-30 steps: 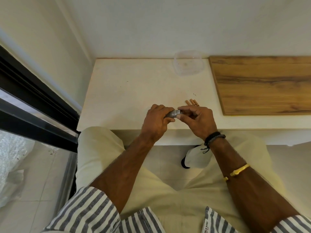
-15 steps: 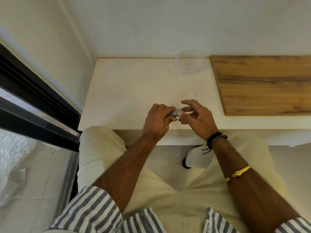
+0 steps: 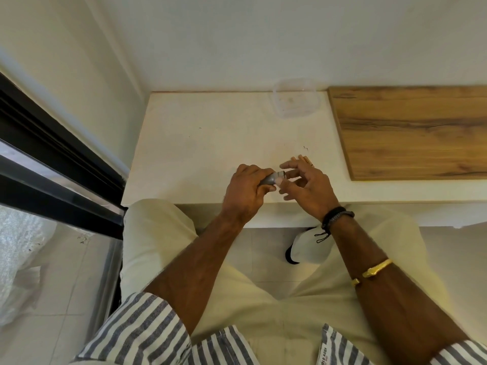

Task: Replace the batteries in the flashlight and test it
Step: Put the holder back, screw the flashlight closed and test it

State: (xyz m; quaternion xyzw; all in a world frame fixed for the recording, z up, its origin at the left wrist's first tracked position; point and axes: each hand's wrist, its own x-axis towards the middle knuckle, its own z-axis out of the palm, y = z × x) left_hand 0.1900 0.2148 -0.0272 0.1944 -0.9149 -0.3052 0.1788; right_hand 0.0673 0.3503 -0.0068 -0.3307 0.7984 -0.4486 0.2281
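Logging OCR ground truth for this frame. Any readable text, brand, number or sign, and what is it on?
"POLO ASSN", only partly legible: small white tag on the striped shirt hem, bottom right; a second smaller line on it is too blurred to read.
Flashlight in the left hand: no readable marking.
Batteries beyond the right hand: print too small to read.
Clear container: no text visible.
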